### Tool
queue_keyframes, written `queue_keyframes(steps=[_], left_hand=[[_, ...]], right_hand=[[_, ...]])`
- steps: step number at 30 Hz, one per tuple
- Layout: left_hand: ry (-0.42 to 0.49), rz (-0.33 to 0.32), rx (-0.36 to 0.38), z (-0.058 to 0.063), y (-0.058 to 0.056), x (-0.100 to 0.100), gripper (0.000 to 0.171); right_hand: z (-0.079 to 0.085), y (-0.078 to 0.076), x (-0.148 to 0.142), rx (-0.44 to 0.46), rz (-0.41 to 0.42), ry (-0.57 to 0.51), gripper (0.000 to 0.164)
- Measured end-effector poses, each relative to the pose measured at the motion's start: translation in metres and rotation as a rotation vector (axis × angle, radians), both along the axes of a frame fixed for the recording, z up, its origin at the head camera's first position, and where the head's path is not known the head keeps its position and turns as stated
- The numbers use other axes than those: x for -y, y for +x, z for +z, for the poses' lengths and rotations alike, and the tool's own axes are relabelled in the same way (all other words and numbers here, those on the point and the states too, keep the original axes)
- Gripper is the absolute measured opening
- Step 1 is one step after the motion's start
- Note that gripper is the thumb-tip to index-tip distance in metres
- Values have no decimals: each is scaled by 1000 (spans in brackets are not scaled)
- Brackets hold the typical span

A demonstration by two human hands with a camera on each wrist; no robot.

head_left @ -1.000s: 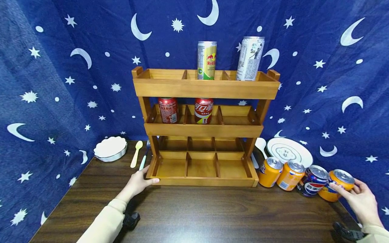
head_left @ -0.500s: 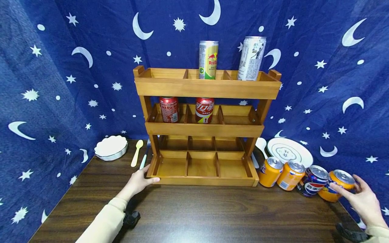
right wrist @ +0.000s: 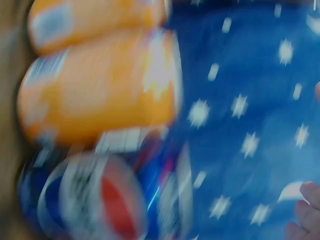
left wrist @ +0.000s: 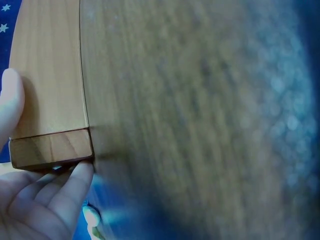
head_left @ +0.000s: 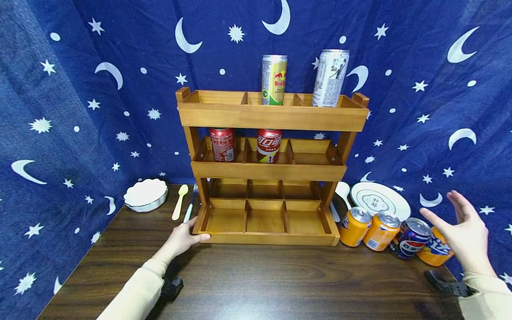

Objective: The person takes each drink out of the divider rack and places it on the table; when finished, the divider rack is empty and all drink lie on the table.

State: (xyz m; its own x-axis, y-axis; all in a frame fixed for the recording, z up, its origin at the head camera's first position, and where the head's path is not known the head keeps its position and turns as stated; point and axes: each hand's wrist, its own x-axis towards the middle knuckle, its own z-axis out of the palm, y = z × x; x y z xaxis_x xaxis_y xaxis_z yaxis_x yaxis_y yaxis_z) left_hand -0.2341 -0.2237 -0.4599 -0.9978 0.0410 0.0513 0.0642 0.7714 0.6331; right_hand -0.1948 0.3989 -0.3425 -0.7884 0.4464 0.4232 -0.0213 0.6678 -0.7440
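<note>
My left hand [head_left: 182, 238] grips the lower left corner of the three-tier wooden rack [head_left: 272, 118], thumb on the front board. The left wrist view shows the fingers [left wrist: 72, 192] curled behind the board's end. My right hand [head_left: 466, 235] is raised at the far right with thumb and fingers spread, holding nothing. It overlaps the rightmost orange soda can [head_left: 434, 252] in the head view, covering its top. Left of that stand a Pepsi can [head_left: 409, 243] and two more orange cans [head_left: 382, 232]. Only fingertips [right wrist: 310, 200] of the right hand show in its blurred wrist view.
Red Coke cans [head_left: 269, 146] stand on the middle tier; a Red Bull can [head_left: 274, 80] and a tall white can [head_left: 330, 78] on top. A plate [head_left: 380, 200] and white spoon [head_left: 343, 191] lie behind the orange cans. Left: a white dish [head_left: 146, 195], yellow spoon [head_left: 180, 202] and fork [head_left: 191, 204].
My right hand has let go of the rightmost orange can and risen above it, slightly to the left. The can stays in place. My left hand keeps its grip on the rack.
</note>
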Motion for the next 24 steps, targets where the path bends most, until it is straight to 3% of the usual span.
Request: queue_keyframes(steps=[4, 7, 14, 20, 24], left_hand=[[7, -8, -12, 0, 0, 1, 87], [11, -12, -20, -1, 0, 2, 87], [29, -5, -10, -3, 4, -1, 86], [21, -8, -30, -4, 3, -2, 85], [17, 0, -32, -2, 3, -1, 85]], right_hand=[[22, -12, 46, -119, 116, -3, 75], [35, -20, 81, -159, 239, 8, 73], [59, -42, 156, -124, 467, 65, 76], [72, -68, 200, -96, 586, 68, 76], [82, -93, 223, -46, 614, 101, 79]])
